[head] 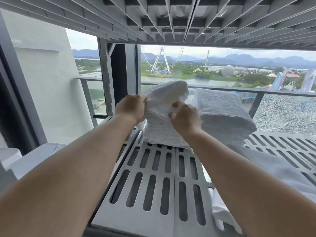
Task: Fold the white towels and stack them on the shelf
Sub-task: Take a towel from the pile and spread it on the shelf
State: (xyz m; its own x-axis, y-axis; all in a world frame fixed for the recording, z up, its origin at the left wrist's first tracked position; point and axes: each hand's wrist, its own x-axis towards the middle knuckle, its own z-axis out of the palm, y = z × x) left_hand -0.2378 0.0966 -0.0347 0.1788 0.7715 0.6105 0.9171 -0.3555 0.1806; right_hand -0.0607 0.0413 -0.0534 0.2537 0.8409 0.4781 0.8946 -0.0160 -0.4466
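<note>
A folded white towel [168, 94] lies tilted on top of a tall stack of folded white towels [160, 132] at the back of the grey slotted shelf [153, 177]. My left hand [130, 106] pinches the top towel's left edge. My right hand [185, 117] grips its near right corner, fingers curled into the cloth. A second, thicker pile of folded white towels [222, 115] stands just to the right of the stack, touching it.
Another grey ribbed shelf [171, 19] hangs low overhead. Loose white cloth [220, 212] drapes over the shelf's near right edge. A grey upright post [109, 82] stands left of the stack. Behind are a glass balcony rail [256, 90] and open air.
</note>
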